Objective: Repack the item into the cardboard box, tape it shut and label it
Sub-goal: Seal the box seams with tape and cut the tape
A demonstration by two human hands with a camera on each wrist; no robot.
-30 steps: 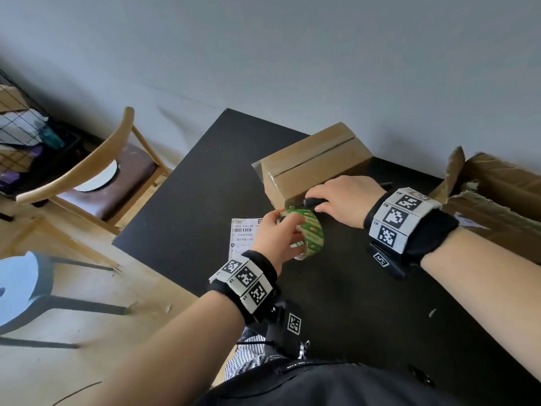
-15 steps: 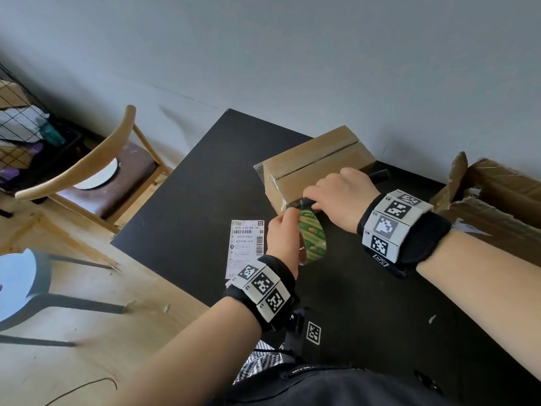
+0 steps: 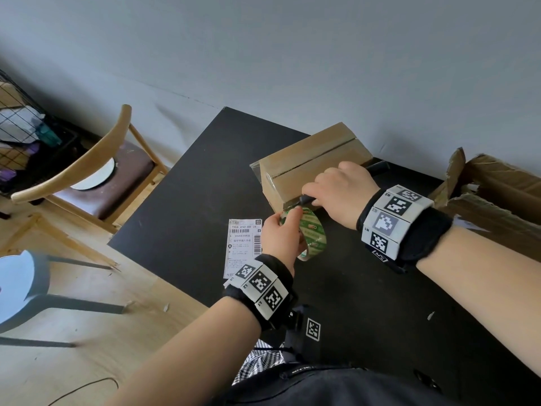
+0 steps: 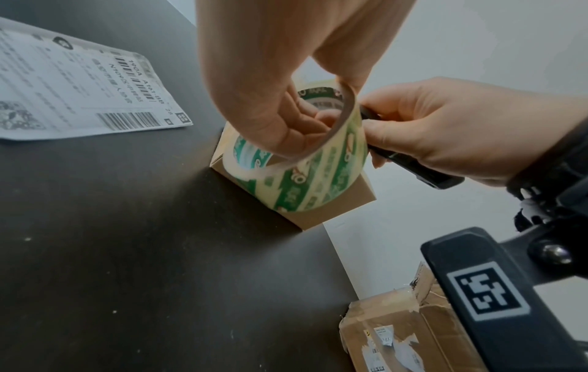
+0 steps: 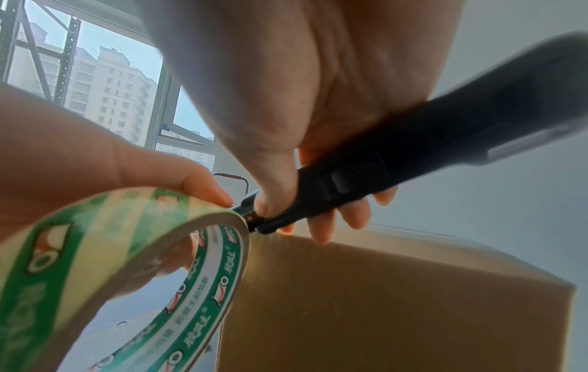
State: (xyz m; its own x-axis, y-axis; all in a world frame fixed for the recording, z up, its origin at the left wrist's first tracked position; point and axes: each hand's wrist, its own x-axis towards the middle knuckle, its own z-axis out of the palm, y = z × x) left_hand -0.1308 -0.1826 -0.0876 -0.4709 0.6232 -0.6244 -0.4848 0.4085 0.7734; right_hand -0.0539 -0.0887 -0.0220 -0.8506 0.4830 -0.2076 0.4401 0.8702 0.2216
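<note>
A closed cardboard box [image 3: 310, 162] [image 4: 337, 209] [image 5: 381, 302] stands on the black table [image 3: 190, 186], clear tape over its top seam. My left hand [image 3: 281, 232] [image 4: 280, 95] grips a green-printed tape roll [image 3: 311, 232] [image 4: 305, 166] [image 5: 133, 271] just in front of the box's near edge, fingers through its core. My right hand [image 3: 336, 191] [image 4: 423, 131] [image 5: 305, 125] holds a black utility knife [image 3: 377, 167] [image 4: 410, 166] [image 5: 413, 156], its tip at the tape between roll and box. The blade itself is hard to see.
A white shipping label [image 3: 243, 244] [image 4: 79, 88] lies on the table left of my left hand. A torn open carton [image 3: 497, 194] [image 4: 401, 332] sits at the right. A wooden chair [image 3: 87, 171] and a blue stool [image 3: 20, 285] stand beyond the table's left edge.
My left hand has turned the tape roll and drawn it slightly toward me; my right hand with the knife has shifted a little along the box's near edge.
</note>
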